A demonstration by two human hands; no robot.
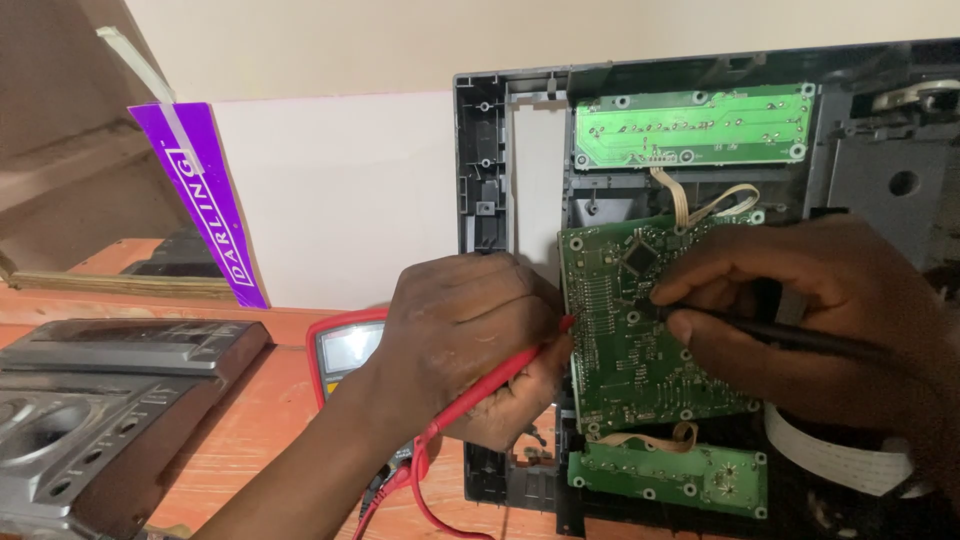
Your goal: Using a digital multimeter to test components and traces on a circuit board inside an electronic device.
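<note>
Left hand grasps red probe, tip slanting up-right onto centre-frame green circuit board; right hand pinches black probe, tip seemingly touching it leftward.

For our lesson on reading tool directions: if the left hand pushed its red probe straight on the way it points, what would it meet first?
The left hand aims the red probe up-right; its tip looks already at the left edge of the green circuit board, so probably that.

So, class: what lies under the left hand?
Under the left hand lies a red-cased multimeter; its screen corner shows, the rest is covered. The hand's grip holds the red probe.
</note>
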